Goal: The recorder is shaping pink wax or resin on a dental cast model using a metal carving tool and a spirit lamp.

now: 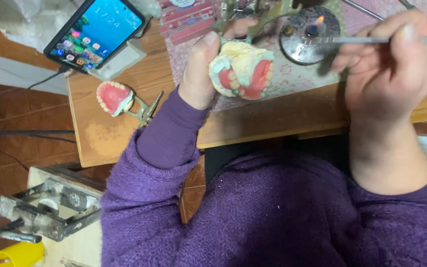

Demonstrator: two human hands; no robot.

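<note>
Left hand (201,69) clamped around a denture model (242,69) on its plaster cast, pink wax gums and a row of teeth turned toward the camera, held up above the near edge of the wooden surface (273,116). Right hand (389,59) closed on a thin metal wax instrument (359,40), tip stretched left to the small flame of a round metal spirit burner (310,34) standing on a patterned cloth (292,74). Hands well apart, purple sleeves on both arms. Second denture (113,97) with pink base and white teeth lying on the surface's left part, mounted on a small metal articulator (146,111). Smartphone (95,30) with lit screen propped at top left. Metal flask press (50,207) lower left, beside a yellow cup (18,253).
</note>
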